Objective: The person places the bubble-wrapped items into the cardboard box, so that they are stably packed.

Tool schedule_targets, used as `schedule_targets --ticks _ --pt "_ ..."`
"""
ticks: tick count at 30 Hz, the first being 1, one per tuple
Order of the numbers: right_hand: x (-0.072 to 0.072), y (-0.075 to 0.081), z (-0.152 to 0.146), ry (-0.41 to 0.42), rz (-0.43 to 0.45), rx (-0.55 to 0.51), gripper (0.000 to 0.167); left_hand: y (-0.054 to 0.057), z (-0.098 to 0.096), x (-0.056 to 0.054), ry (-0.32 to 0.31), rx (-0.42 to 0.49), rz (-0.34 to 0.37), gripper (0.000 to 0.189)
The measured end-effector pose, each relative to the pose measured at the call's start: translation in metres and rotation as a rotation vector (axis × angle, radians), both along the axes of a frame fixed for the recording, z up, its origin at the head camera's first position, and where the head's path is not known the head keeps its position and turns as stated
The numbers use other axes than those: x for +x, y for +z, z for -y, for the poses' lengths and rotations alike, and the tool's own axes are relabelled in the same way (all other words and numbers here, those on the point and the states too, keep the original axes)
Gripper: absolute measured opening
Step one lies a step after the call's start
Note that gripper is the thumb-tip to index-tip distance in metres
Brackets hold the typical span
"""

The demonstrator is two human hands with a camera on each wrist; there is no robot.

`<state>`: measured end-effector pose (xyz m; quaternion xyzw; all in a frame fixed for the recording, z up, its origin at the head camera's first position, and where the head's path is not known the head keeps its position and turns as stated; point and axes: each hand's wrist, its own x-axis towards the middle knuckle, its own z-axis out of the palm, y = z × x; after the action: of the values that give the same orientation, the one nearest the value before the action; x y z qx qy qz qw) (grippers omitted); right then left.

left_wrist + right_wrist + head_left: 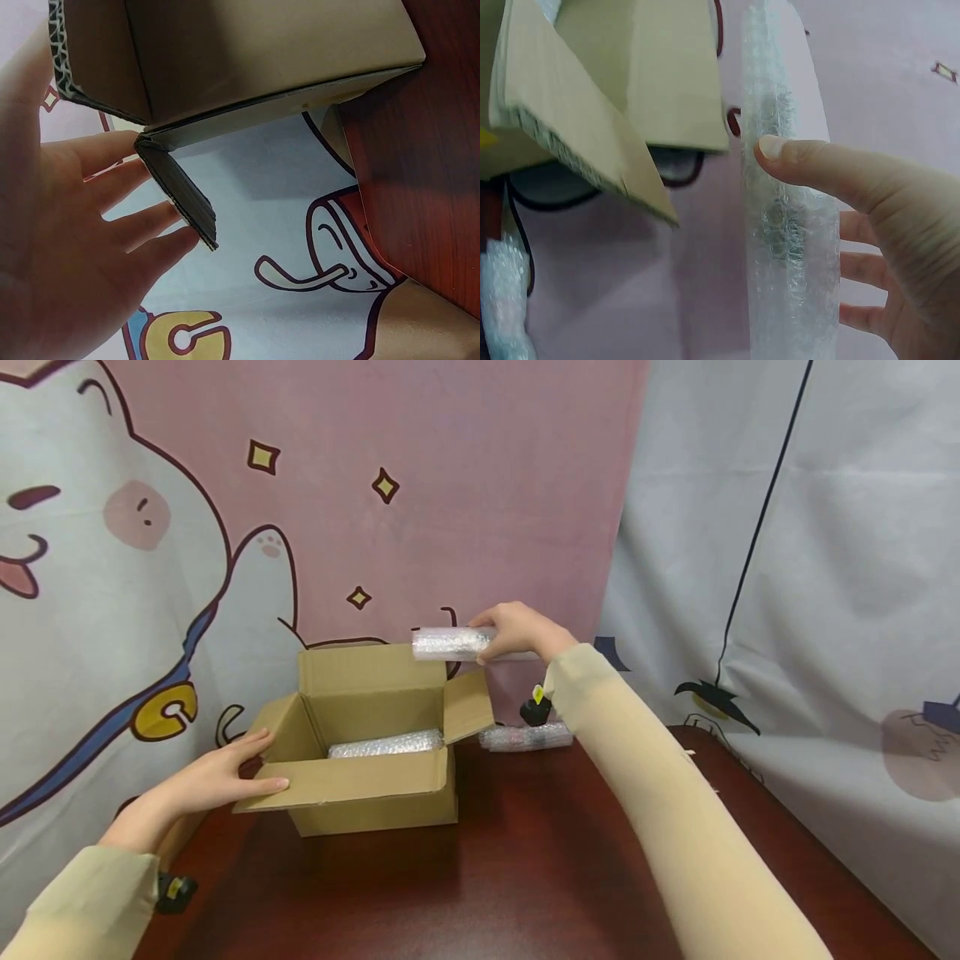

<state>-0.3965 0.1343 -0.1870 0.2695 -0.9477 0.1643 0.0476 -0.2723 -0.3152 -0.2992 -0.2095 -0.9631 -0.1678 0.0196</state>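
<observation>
An open cardboard box stands on the dark red table, flaps spread. Inside it lies a bubble-wrapped bundle. My left hand rests at the box's left corner, its thumb over the front flap and its fingers against the left flap. In the left wrist view those fingers look fairly straight along a flap edge. Above and right of the box, my right hand holds a bubble-wrapped roll between thumb and fingers. The wrapping hides what is inside the roll.
Another bubble-wrapped bundle lies on the table right of the box. The box's right flap sticks outward below the held roll. A printed cloth hangs behind the table.
</observation>
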Motion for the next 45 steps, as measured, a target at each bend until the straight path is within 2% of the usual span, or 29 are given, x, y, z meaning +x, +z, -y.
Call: schedule_targets --ticks 12,20,25,40,45 --pt "0.011 -0.001 0.050 0.071 0.008 0.070 0.064 -0.001 0.000 0.000 0.000 -0.007 -0.015 0.091" --pt "0.012 -0.005 0.072 0.135 -0.035 0.093 0.061 -0.001 -0.001 0.001 0.000 -0.003 -0.013 0.091" --pt "0.014 -0.010 0.084 0.173 -0.016 0.093 0.061 -0.001 0.000 0.000 -0.002 -0.001 -0.014 0.091" --pt "0.017 -0.028 0.118 0.165 -0.001 0.146 0.065 -0.001 0.004 0.001 0.009 -0.002 -0.005 0.090" --pt "0.016 -0.033 0.125 0.208 -0.005 0.149 0.066 0.001 0.002 0.001 -0.002 0.008 -0.003 0.090"
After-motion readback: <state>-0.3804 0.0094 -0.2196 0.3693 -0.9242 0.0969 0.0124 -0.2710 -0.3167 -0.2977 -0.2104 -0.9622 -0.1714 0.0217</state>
